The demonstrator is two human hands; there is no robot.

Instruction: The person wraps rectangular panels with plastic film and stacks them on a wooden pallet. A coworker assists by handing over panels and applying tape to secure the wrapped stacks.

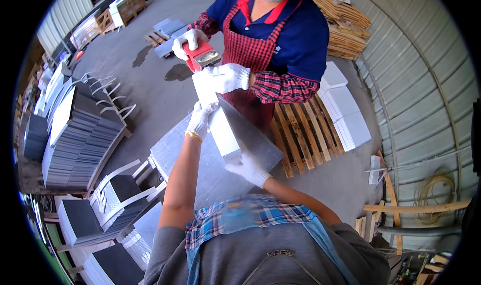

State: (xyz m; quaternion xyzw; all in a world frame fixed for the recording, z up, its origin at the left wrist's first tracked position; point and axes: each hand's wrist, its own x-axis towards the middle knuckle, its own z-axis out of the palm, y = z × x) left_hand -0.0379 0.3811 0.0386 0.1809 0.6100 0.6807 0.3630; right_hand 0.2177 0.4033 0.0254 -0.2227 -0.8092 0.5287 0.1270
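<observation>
A long white rectangular block (pixel 220 127) lies slanted over the grey stone-like surface (pixel 173 145), running from near me toward the co-worker. My left hand (pixel 200 119), in a white knit glove, grips its left edge around the middle. At the near end, my gloved right hand (pixel 248 169) is cupped against the block, some of its fingers hidden. The co-worker's gloved hand (pixel 228 78) rests on the far end. In the other gloved hand (pixel 189 42), the co-worker holds a red tool with a metal part (pixel 201 54) just above that end.
Facing me stands the co-worker in a red checked apron (pixel 248 49). Behind, to the right, are a wooden pallet (pixel 303 134) and stacked white slabs (pixel 345 109). Strapped stacks of dark slabs (pixel 85 134) stand at left. A corrugated wall (pixel 416 84) bounds the right side.
</observation>
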